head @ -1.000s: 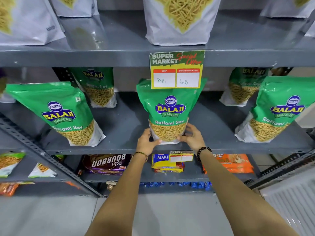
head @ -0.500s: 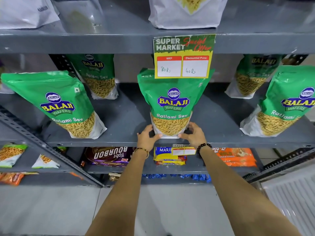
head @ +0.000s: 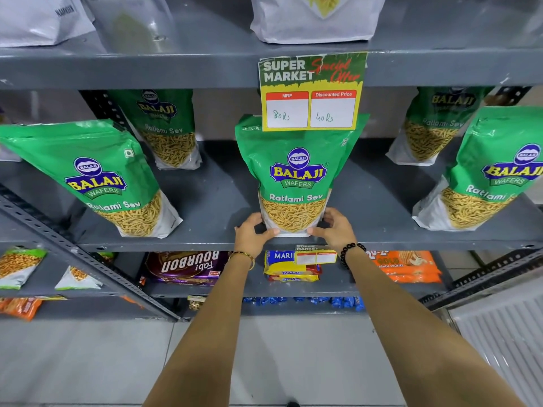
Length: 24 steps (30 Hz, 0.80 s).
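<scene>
A green Balaji Ratlami Sev pouch (head: 296, 174) stands upright in the middle of the grey metal shelf (head: 223, 207). My left hand (head: 251, 235) grips the pouch's lower left corner, thumb across the front. My right hand (head: 335, 227) grips its lower right corner the same way. The bottom of the pouch rests on the shelf near the front edge. A yellow and green price card (head: 313, 92) hangs from the shelf above and covers the pouch's top.
More Ratlami Sev pouches stand at left front (head: 94, 177), left back (head: 164, 127), right front (head: 493, 174) and right back (head: 435, 124). White pouches (head: 314, 19) sit above. Biscuit packs (head: 185, 267) lie on the lower shelf. A slotted steel upright (head: 73, 254) slants at left.
The view has tilted down, so the shelves sit higher in frame. Both hands stay on the middle pouch's bottom corners; the pouch stands more upright than a second ago.
</scene>
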{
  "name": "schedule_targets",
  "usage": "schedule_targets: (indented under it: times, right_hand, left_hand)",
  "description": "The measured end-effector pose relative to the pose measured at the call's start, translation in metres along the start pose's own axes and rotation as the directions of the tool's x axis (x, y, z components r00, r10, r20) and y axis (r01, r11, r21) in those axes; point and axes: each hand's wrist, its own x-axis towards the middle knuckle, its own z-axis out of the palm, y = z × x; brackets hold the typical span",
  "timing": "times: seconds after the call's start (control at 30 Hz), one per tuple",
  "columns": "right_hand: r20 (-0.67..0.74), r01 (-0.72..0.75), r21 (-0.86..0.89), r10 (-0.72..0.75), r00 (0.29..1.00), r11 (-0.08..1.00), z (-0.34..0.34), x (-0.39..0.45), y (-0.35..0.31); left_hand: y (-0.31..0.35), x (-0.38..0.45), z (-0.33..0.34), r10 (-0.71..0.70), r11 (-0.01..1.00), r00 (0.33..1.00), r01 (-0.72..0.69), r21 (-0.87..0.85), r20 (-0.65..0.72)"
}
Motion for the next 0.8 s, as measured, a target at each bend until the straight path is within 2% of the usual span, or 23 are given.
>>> schedule_targets:
  times: [0.63,0.8]
  right_hand:
    - [0.005,0.000,0.045,0.000,1.000,0.999,-0.0004,-0.0017,-0.0003]
    - [0.021,0.006,0.052,-0.007,1.000,0.999,-0.0010,-0.0030,0.0023]
  left_hand:
    - [0.0039,-0.0031,-0.0014,-0.006,1.000,1.000,0.006,-0.002,0.021]
    - [0.0019,-0.0057,-0.0057,-0.026,0.998,0.999,0.024,0.057,0.036]
